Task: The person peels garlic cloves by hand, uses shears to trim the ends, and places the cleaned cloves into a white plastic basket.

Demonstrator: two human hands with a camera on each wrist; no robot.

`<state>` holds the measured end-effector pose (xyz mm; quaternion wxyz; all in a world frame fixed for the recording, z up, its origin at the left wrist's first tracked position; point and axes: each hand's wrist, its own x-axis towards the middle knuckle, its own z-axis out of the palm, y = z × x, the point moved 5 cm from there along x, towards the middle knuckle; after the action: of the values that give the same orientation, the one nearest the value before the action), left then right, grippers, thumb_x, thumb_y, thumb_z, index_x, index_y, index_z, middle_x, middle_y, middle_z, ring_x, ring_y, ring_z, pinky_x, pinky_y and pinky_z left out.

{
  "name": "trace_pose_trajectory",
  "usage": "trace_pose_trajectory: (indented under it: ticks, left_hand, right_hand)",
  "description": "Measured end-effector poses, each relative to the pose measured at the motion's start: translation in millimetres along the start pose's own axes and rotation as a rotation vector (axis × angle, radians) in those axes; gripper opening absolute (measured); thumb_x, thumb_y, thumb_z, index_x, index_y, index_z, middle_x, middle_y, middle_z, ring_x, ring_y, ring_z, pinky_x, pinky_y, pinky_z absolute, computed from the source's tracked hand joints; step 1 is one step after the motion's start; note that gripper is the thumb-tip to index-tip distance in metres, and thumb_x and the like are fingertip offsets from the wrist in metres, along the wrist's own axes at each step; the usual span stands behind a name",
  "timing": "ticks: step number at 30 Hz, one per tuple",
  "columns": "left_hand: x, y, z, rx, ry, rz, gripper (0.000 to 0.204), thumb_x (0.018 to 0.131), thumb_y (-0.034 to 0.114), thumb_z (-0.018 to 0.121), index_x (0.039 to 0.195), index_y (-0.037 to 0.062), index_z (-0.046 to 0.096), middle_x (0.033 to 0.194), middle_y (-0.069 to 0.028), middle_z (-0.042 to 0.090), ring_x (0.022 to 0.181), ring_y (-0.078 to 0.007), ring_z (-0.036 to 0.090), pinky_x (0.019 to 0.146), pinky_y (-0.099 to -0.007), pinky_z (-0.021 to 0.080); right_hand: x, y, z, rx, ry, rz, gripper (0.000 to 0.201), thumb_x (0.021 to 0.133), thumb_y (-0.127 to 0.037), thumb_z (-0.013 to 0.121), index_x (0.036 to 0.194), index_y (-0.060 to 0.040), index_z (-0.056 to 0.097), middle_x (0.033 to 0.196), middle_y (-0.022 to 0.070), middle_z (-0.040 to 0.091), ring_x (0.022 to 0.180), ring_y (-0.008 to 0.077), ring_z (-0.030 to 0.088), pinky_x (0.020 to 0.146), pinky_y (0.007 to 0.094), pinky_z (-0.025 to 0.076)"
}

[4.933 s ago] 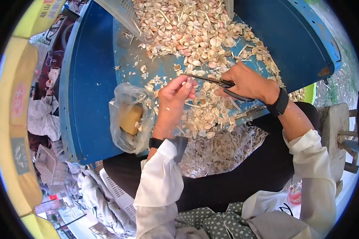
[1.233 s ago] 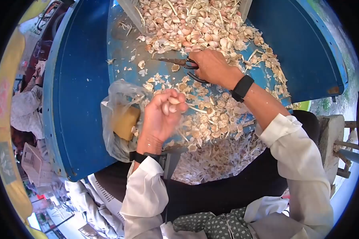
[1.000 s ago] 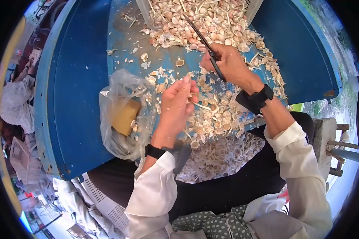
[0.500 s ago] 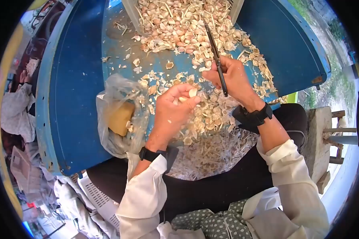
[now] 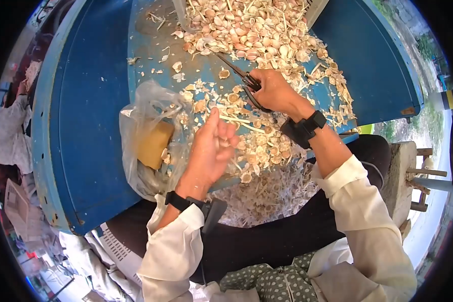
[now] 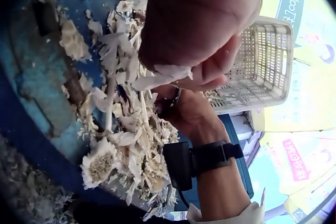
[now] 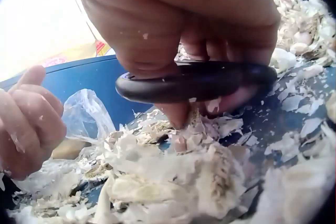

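My right hand [image 5: 277, 90] grips black-handled scissors [image 5: 239, 73] over the blue work surface, blades pointing up and left toward the garlic heap. One dark handle loop [image 7: 194, 83] shows beneath the fingers in the right wrist view. Lower and to the left, my left hand [image 5: 209, 151] is raised with its thumb up and its fingers curled round pale garlic cloves [image 5: 223, 143], mostly hidden by the fingers. A whitish strip of garlic skin [image 6: 163, 76] shows at that hand in the left wrist view. Unpeeled garlic cloves [image 5: 251, 30] lie heaped at the far side.
A clear plastic bag [image 5: 136, 116] with a yellowish-brown block [image 5: 156, 145] inside sits left of my left hand. Garlic skins and root ends [image 5: 267, 143] litter the surface. The heap spills from a pale slatted basket [image 6: 262, 61]. Blue raised sides [image 5: 93, 110] flank the surface.
My right hand has turned the scissors from upright to pointing up-left and moved slightly left. My left hand has gone from pinching a clove at its fingertips to thumb up, fingers curled inward.
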<state>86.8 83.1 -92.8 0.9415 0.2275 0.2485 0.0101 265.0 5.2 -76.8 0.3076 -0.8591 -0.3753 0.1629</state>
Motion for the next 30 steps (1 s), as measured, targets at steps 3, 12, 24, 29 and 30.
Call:
trace_pose_trajectory:
  ticks: [3, 12, 24, 29, 30]
  left_hand:
    - [0.9, 6.8, 3.0, 0.301, 0.140, 0.091, 0.030, 0.098, 0.034, 0.050, 0.089, 0.0060, 0.056, 0.077, -0.0014, 0.055, 0.060, -0.0073, 0.050, 0.038, -0.0157, 0.028]
    - [0.7, -0.4, 7.7, 0.544, 0.157, 0.217, 0.013, 0.092, 0.017, 0.058, 0.095, 0.0045, 0.056, 0.079, -0.0016, 0.056, 0.057, -0.0055, 0.048, 0.041, -0.0176, 0.027]
    - [-4.2, -5.5, 18.3, 0.618, 0.109, 0.179, 0.019, 0.089, 0.021, 0.063, 0.090, 0.0022, 0.061, 0.072, -0.0012, 0.058, 0.058, -0.0068, 0.050, 0.046, -0.0196, 0.035]
    - [-2.0, -9.3, 12.4, 0.298, 0.180, 0.128, 0.027, 0.091, 0.031, 0.062, 0.091, 0.0044, 0.060, 0.075, -0.0041, 0.059, 0.051, -0.0050, 0.045, 0.039, -0.0149, 0.028]
    - [-2.1, -10.2, 13.7, 0.297, 0.179, 0.129, 0.027, 0.091, 0.031, 0.062, 0.091, 0.0044, 0.060, 0.075, -0.0041, 0.059, 0.051, -0.0050, 0.045, 0.039, -0.0149, 0.028]
  right_hand:
    - [-18.2, -17.2, -7.8, 0.381, -0.076, 0.028, 0.012, 0.072, -0.006, 0.066, 0.075, 0.0000, 0.056, 0.061, 0.0108, 0.052, 0.058, 0.0127, 0.042, 0.053, 0.0309, 0.039]
    - [-60.0, -80.4, -19.5, 0.163, 0.055, -0.488, 0.022, 0.066, 0.000, 0.068, 0.086, -0.0008, 0.058, 0.071, 0.0108, 0.055, 0.061, 0.0236, 0.053, 0.058, 0.0330, 0.043]
    - [-70.3, -68.5, -20.4, 0.264, 0.136, -0.422, 0.023, 0.069, -0.003, 0.072, 0.085, 0.0004, 0.057, 0.073, 0.0110, 0.058, 0.062, 0.0248, 0.055, 0.056, 0.0326, 0.044]
    - [-64.9, -40.1, -13.3, 0.645, 0.102, -0.070, 0.022, 0.074, -0.006, 0.076, 0.090, -0.0030, 0.062, 0.070, -0.0005, 0.062, 0.062, 0.0023, 0.050, 0.052, 0.0211, 0.039]
    - [-64.6, -40.2, -14.0, 0.644, 0.102, -0.070, 0.022, 0.074, -0.006, 0.076, 0.090, -0.0030, 0.062, 0.070, -0.0005, 0.062, 0.062, 0.0023, 0.050, 0.052, 0.0211, 0.039]
